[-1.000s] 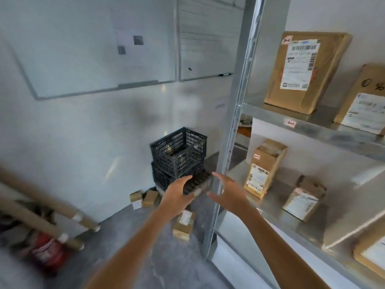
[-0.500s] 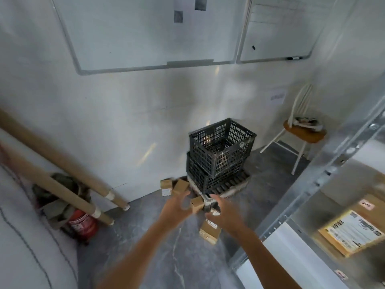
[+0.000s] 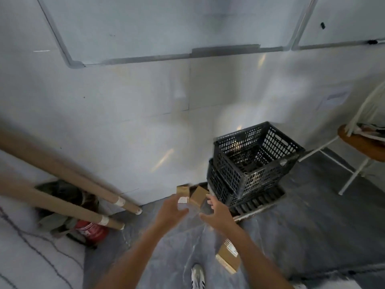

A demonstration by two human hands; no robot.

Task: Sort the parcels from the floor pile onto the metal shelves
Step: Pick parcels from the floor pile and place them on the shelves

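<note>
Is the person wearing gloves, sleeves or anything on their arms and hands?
No. The left hand and right hand are ungloved, and both forearms show no sleeves, watch or bands. Blur hides any rings.

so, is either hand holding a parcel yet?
No: the left hand and right hand are both empty, with the small parcels lying on the floor beyond them by the black crates.

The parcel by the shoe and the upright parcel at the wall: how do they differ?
The parcel by the shoe lies flat on the floor; the upright parcel stands by the wall. The first shows its label on top, the second low on its front. Both are brown cardboard.
</note>
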